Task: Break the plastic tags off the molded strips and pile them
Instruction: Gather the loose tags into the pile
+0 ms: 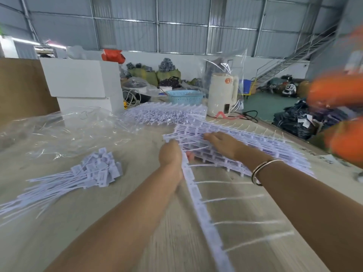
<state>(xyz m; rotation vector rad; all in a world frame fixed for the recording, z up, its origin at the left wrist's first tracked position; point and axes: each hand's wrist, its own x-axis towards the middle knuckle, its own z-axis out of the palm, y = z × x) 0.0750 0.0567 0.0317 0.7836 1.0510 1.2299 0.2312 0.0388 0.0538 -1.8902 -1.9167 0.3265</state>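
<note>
— What's she got there?

— Her left hand (170, 154) grips the end of one molded strip (198, 195), which runs toward us, its thin tails sticking out to the right. Her right hand (223, 143), a bangle (262, 171) on that wrist, lies fingers flat on the stack of strips (245, 142).

— And the finished ones?

— A pile of loose tags (94, 171) lies on the table (137, 193), well to the left.

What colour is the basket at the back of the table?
Light blue, with a cut-out lattice pattern in its wall: the basket, clearest in the head view.
</note>
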